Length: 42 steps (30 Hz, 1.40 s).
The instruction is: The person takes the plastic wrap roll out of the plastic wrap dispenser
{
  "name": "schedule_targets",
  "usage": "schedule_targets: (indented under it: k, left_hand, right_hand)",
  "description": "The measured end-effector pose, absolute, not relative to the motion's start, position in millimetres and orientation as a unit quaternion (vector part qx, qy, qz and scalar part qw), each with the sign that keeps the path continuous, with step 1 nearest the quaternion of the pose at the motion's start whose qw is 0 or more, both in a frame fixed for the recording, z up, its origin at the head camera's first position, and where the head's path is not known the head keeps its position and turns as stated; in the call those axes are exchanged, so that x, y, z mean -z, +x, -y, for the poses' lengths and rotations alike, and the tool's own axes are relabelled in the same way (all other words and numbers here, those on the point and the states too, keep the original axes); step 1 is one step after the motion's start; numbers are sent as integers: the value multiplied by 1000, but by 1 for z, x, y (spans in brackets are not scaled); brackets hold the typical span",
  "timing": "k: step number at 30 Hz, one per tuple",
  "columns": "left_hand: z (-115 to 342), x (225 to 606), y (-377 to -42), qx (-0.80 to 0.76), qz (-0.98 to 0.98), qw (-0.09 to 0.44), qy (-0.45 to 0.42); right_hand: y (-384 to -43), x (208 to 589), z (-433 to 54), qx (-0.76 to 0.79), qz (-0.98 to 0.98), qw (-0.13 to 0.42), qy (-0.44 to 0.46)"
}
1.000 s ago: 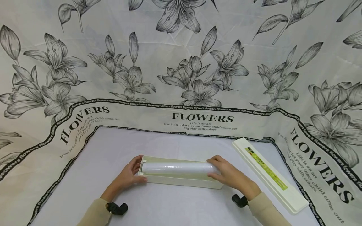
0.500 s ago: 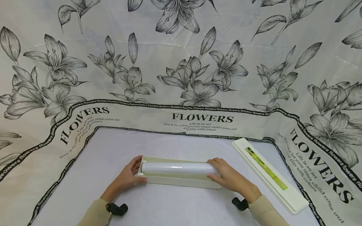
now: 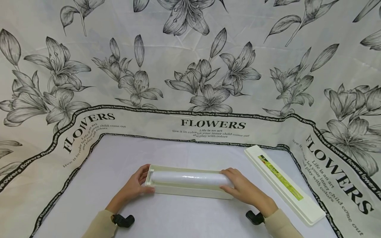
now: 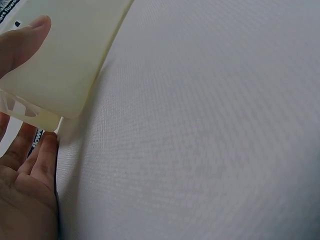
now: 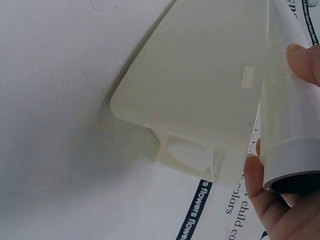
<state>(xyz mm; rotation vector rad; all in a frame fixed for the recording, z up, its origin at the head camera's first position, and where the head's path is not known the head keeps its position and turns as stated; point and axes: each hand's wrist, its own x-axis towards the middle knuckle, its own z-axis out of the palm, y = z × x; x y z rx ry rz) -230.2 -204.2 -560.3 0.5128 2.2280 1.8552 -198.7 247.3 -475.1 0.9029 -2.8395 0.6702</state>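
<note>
A long off-white cling film dispenser box [image 3: 190, 192] sits on the table with its top off. My left hand [image 3: 135, 181] grips its left end, the thumb on the near wall and the fingers around the far side. Inside lies a roll of cling film [image 3: 187, 178], its left end slightly in from the box's end wall. Fingers and thumb of my right hand [image 3: 242, 186] hold the roll's right end. The right wrist view shows this end of the roll [image 5: 287, 120], with its hollow core, raised above the box wall [image 5: 195, 75].
The dispenser's white lid [image 3: 284, 188], with a yellow-green label, lies slantwise at the right of the white table [image 3: 190, 219]. A flower-printed cloth [image 3: 143, 122] with black-edged borders stands around the table's back and sides.
My right hand has shifted slightly right, carrying the roll along. The roll's left end has drawn away from the box's left end fitting. The left hand and the box stay in place.
</note>
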Motion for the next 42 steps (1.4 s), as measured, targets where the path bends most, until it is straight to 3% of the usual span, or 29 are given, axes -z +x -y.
schedule_targets:
  k: [18, 42]
  left_hand:
    - [204, 558, -230, -614, -765, 101, 165]
    - [202, 559, -231, -602, -779, 105, 142]
  right_hand:
    - [-185, 477, -261, -264, 930, 53, 249]
    - [-175, 482, -290, -286, 917, 152, 231]
